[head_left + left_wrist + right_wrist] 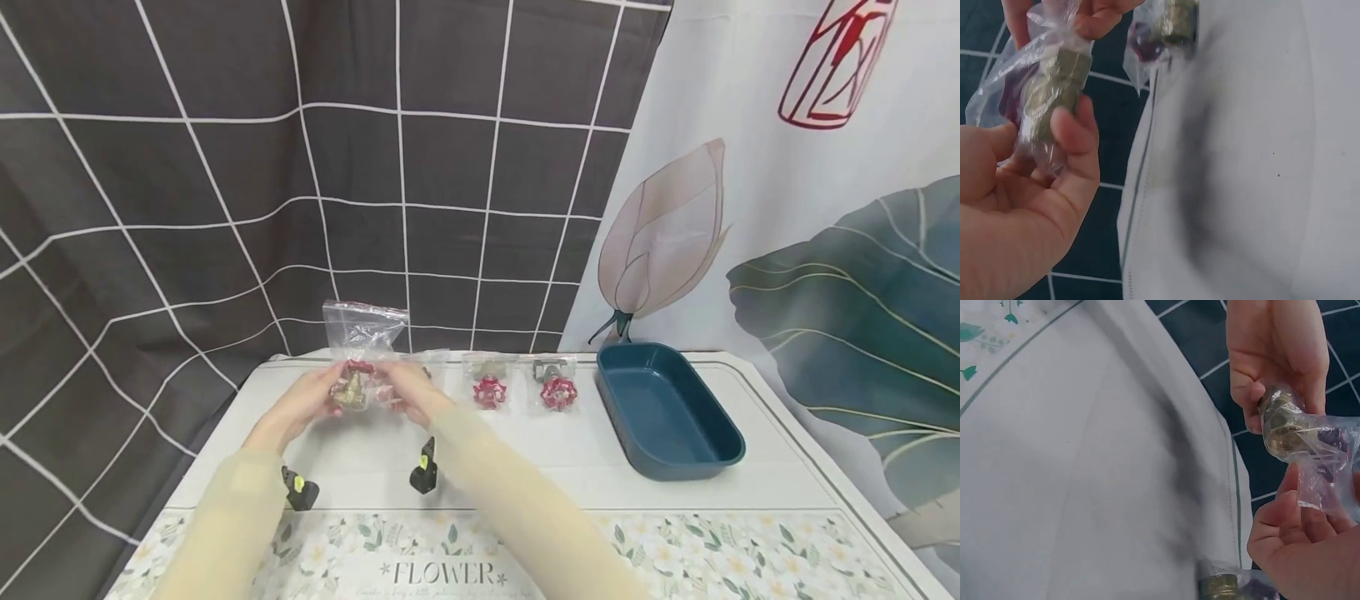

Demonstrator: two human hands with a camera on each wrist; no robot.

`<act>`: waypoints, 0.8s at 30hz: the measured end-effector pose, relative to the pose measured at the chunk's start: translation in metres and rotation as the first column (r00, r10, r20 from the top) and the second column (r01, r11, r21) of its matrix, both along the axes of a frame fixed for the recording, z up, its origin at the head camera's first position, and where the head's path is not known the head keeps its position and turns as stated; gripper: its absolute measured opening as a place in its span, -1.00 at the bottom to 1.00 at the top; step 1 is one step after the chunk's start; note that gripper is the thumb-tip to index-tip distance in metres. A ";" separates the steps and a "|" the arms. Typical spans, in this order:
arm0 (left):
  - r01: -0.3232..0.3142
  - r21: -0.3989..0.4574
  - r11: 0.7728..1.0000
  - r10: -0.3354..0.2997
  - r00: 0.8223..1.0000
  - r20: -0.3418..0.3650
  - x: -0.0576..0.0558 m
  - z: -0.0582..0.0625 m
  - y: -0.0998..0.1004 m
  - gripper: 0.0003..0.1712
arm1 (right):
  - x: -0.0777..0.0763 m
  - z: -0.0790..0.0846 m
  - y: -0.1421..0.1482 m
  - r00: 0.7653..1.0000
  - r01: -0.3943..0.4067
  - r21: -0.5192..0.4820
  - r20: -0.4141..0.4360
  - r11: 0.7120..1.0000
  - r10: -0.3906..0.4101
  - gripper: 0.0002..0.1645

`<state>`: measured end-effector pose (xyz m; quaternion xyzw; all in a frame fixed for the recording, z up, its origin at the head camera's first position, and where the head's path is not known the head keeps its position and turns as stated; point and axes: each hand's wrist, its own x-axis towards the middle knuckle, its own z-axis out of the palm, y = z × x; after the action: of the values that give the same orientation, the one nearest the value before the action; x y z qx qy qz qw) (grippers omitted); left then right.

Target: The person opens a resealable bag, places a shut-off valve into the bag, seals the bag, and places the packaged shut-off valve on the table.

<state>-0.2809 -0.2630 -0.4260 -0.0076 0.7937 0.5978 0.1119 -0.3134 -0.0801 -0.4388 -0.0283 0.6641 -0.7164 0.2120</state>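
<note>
A brass valve (349,392) with a red handwheel is inside a clear plastic bag (365,323), held up over the far left of the table. My left hand (303,403) grips the valve through the plastic, its fingers curled round the brass body (1054,94) in the left wrist view. From the other side, my right hand (411,388) pinches the bag's plastic (1317,490) between thumb and fingers. Another bagged valve (1179,22) lies close by, partly hidden behind the right hand in the head view.
Two more bagged valves with red handwheels, one (490,390) beside the other (558,390), lie along the table's back. A deep blue tray (637,442) stands to their right. A dark checked curtain (450,167) hangs behind the white table (525,475), which has a flower-printed front.
</note>
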 end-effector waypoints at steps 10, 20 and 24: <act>-0.081 -0.100 0.992 0.085 0.995 0.041 -0.012 -0.019 -0.006 -0.35 | 0.000 -0.018 -0.013 0.997 -0.030 -0.070 0.076 0.997 0.035 -0.59; -0.113 -0.165 0.980 0.123 0.991 0.055 -0.010 -0.035 -0.006 -0.38 | 0.001 -0.039 -0.021 0.988 0.020 -0.125 0.154 0.992 -0.001 -0.64; -0.136 -0.274 0.952 0.150 0.988 0.030 -0.009 -0.035 -0.007 -0.43 | 0.001 -0.041 -0.023 0.989 0.011 -0.152 0.145 0.988 0.012 -0.57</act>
<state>-0.2903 -0.2697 -0.4610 -0.0953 0.8622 0.4899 0.0864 -0.3120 -0.1029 -0.4800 0.0079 0.5903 -0.7651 0.2573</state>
